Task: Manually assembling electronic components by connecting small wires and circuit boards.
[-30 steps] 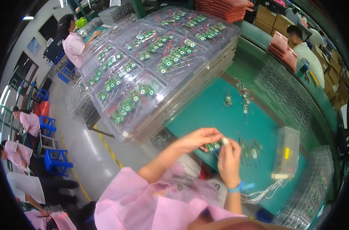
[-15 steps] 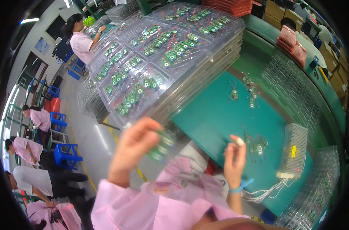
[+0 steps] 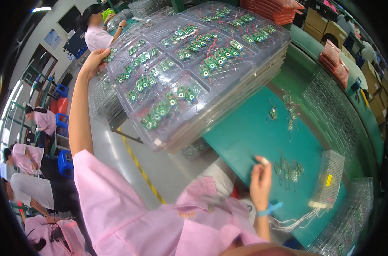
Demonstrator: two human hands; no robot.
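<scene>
At the left corner of the top clear plastic tray, my left hand grips a green circuit board strip. The fingers partly hide the strip. Other rows of small green circuit boards with red wires fill the tray's compartments. My right hand hovers by the green table's near edge, its fingers loosely bent and apart with nothing in them. It wears a white fingertip cover and a blue wrist band. Just right of it, a cluster of wired circuit boards lies on the green mat.
A perforated metal power supply with white cables stands at the table's right. Further wired boards lie farther back. Clear trays are stacked at the lower right, red trays at the back. A co-worker sits beyond the tray stack.
My left hand has moved from in front of my chest, up and left to the tray's far left corner, carrying the boards. My right hand has stayed almost in place. The view has shifted slightly.
</scene>
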